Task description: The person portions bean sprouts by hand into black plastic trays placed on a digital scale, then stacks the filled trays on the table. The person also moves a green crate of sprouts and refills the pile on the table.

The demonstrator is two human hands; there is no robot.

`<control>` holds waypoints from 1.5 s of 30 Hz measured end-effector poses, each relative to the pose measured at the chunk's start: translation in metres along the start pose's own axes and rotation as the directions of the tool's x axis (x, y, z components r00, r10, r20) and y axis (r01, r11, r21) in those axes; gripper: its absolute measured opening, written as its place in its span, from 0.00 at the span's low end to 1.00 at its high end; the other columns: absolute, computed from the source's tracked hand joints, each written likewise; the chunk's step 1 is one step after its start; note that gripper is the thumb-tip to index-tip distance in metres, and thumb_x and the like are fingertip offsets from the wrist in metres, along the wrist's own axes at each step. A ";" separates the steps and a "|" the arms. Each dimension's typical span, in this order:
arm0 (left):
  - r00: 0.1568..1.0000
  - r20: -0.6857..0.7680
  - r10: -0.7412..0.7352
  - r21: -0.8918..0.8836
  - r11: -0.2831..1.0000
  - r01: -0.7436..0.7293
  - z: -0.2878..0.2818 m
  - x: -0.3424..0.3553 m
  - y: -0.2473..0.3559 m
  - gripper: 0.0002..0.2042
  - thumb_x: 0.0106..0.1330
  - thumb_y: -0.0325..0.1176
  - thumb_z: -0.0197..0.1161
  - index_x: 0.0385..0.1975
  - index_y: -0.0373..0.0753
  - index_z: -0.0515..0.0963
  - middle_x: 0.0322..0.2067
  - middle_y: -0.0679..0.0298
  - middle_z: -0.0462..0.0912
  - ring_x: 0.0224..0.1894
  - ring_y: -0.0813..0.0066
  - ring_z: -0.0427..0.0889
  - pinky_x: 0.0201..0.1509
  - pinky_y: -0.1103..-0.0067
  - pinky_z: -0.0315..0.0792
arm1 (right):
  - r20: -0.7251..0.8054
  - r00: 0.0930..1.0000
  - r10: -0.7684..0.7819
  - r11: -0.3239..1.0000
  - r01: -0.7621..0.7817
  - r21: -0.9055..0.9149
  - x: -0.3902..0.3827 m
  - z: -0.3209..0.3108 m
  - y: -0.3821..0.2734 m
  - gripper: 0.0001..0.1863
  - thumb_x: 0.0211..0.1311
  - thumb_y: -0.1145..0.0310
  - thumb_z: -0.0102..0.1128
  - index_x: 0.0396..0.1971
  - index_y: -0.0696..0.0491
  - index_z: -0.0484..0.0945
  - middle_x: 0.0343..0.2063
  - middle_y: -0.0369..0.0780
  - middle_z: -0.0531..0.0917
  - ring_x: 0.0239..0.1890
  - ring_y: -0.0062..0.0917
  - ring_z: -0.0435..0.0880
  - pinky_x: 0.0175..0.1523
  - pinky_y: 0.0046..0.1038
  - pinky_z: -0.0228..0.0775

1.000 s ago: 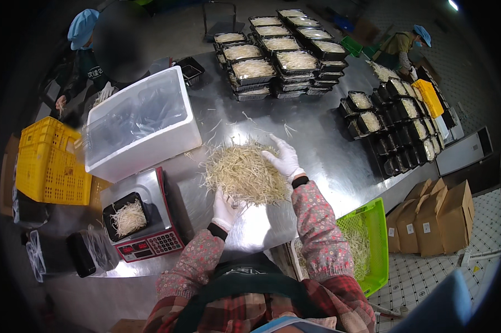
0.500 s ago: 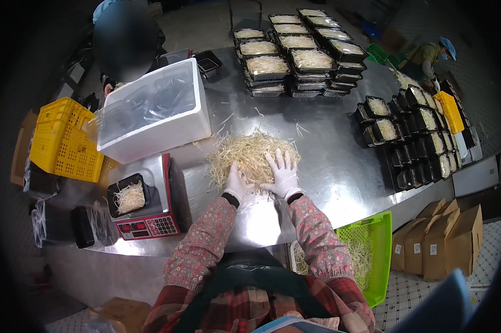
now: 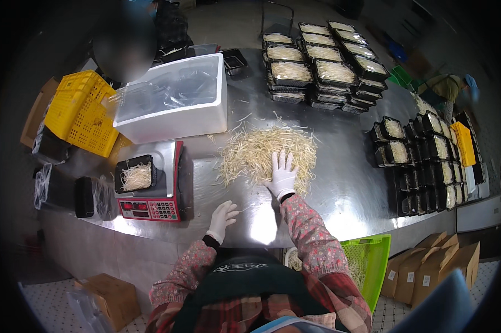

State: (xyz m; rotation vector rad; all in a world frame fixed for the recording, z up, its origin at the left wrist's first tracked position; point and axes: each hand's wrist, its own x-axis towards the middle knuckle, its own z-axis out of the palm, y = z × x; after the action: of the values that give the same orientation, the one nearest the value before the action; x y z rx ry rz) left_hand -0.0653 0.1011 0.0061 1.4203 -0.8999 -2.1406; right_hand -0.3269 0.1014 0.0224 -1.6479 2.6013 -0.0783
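A loose heap of bean sprouts [image 3: 250, 152] lies in the middle of the steel table [image 3: 339, 139]. My right hand [image 3: 284, 178], in a white glove, rests spread on the heap's near right side. Nearer the table's front edge, my gloved left hand [image 3: 223, 221] is apart from the sprouts, its fingers extended and nothing in it. To its left stands a red and silver digital scale [image 3: 150, 206], with a black tray [image 3: 122, 180] on its plate. Some bean sprouts [image 3: 137, 177] fill part of that tray.
A white foam box [image 3: 175, 125] with clear plastic and a yellow crate [image 3: 84, 119] stand at left. Stacked sprout trays [image 3: 334, 72] are at the back, more black trays [image 3: 422, 172] at right. A green crate [image 3: 379, 272] sits below the front edge; a person [image 3: 447, 91] bends at far right.
My left hand has come off the sprouts and drawn back toward the front edge. My right hand stays on the heap. The whole view has shifted a little.
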 end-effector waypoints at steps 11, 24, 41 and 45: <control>0.996 -0.040 0.082 0.008 0.997 -0.082 -0.042 -0.028 0.000 0.18 0.72 0.42 0.51 0.55 0.39 0.72 0.47 0.63 0.81 0.45 0.78 0.80 0.46 0.80 0.71 | 0.057 0.998 0.041 0.998 -0.043 0.038 0.056 0.004 0.026 0.47 0.40 0.61 0.73 0.64 0.49 0.59 0.60 0.48 0.68 0.56 0.44 0.72 0.54 0.41 0.73; 0.994 0.098 0.048 -0.096 0.995 -0.039 -0.053 0.006 0.022 0.24 0.71 0.46 0.53 0.62 0.38 0.64 0.56 0.58 0.74 0.53 0.69 0.76 0.52 0.74 0.70 | 0.197 0.980 0.043 0.280 -0.201 0.939 0.008 -0.086 0.021 0.41 0.45 0.75 0.70 0.62 0.65 0.62 0.49 0.45 0.80 0.43 0.26 0.83 0.50 0.22 0.75; 0.989 -0.019 0.145 -0.079 0.986 -0.146 0.010 0.080 0.020 0.20 0.63 0.30 0.64 0.54 0.34 0.70 0.47 0.60 0.78 0.46 0.71 0.79 0.49 0.75 0.73 | 0.235 0.967 0.101 0.327 -0.255 0.910 -0.038 0.019 -0.074 0.32 0.53 0.69 0.71 0.58 0.60 0.69 0.49 0.47 0.80 0.52 0.30 0.78 0.56 0.28 0.70; 0.967 0.181 0.177 -0.221 0.966 -0.135 0.009 0.051 0.043 0.14 0.65 0.28 0.60 0.50 0.35 0.72 0.43 0.63 0.80 0.42 0.74 0.80 0.45 0.76 0.75 | 0.159 0.987 0.014 -0.261 -0.150 0.954 -0.043 -0.004 -0.013 0.26 0.56 0.80 0.65 0.57 0.58 0.72 0.43 0.39 0.82 0.38 0.19 0.83 0.46 0.22 0.77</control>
State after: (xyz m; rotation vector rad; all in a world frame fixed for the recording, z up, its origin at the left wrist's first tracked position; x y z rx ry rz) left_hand -0.0941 0.0406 0.0060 1.0132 -0.8022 -2.2091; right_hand -0.2974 0.1349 0.0283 -0.5957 1.2853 -1.6064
